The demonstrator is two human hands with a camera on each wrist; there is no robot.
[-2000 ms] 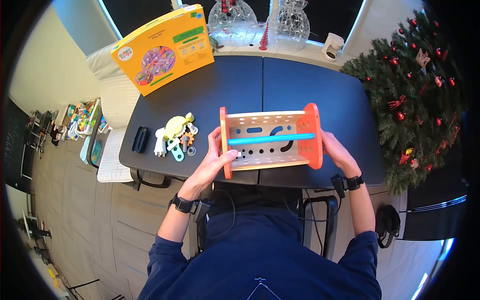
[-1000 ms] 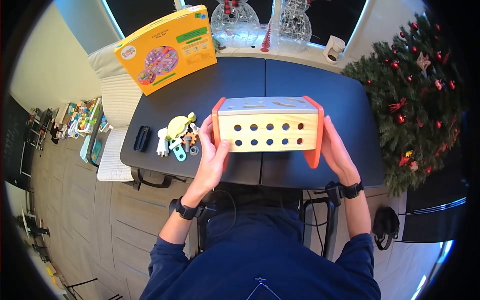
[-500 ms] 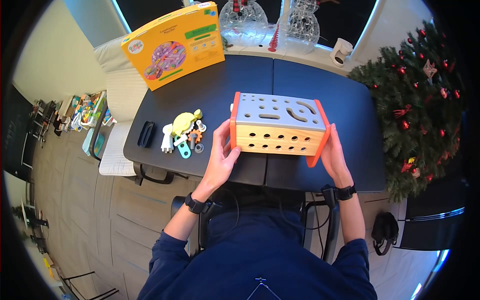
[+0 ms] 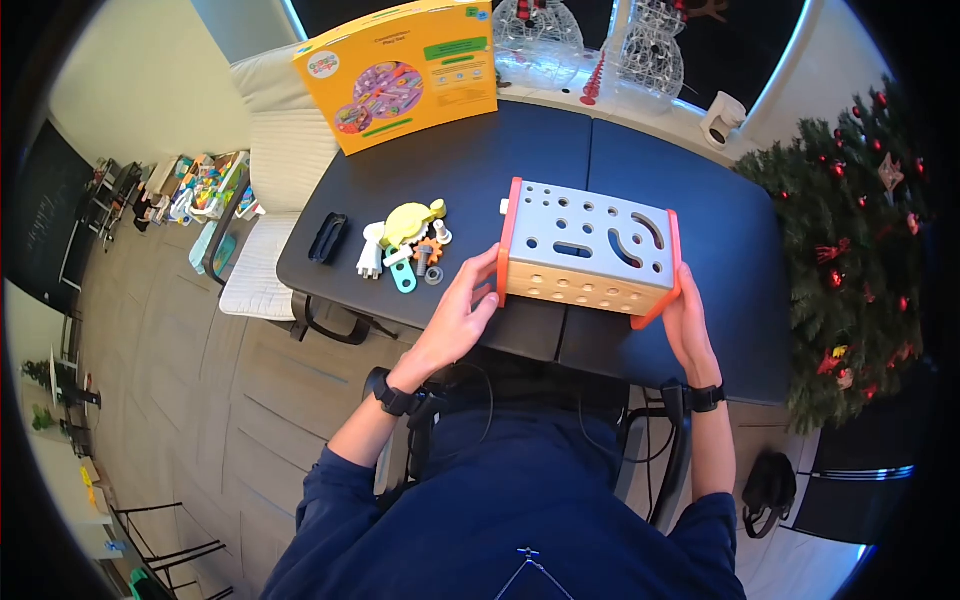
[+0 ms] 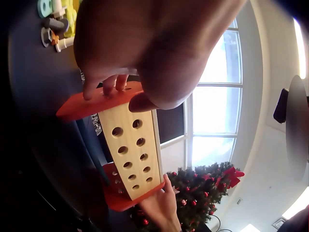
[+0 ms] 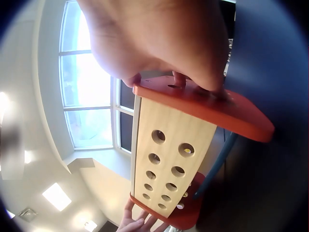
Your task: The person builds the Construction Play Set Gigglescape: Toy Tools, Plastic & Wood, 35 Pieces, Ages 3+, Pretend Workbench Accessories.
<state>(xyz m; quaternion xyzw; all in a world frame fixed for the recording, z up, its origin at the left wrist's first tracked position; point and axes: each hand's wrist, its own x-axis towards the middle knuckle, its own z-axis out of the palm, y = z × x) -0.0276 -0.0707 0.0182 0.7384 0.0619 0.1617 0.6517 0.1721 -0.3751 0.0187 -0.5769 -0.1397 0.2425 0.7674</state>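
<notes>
A wooden toy workbench [image 4: 600, 228] is held between my two hands, over the front part of the dark table [image 4: 480, 150]. It has a grey top with round holes and curved slots, a pale wooden side with rows of holes, and red end panels. My left hand [image 4: 458, 318] grips the left panel, thumb toward the near side and fingers on its outer face. My right hand [image 4: 692, 325] holds the right panel [image 6: 203, 104], fingertips against its outer face. A blue rod [image 6: 215, 166] runs along the underside. A small white peg [image 4: 504, 207] sticks out of the left panel.
Left of the workbench lie a yellow piece [image 4: 405, 223], a white piece [image 4: 371, 250], an orange gear [image 4: 431, 249], a teal strip [image 4: 403, 276] and a grey bolt [image 4: 423, 259]. A black holder [image 4: 328, 238], a yellow box [image 4: 400, 85] and a decorated tree [image 4: 830, 240] stand around.
The workbench has been turned over: its hollow underside with the blue rod faced me before, and now the grey top does. Both hands keep hold of its ends. The head view has shifted.
</notes>
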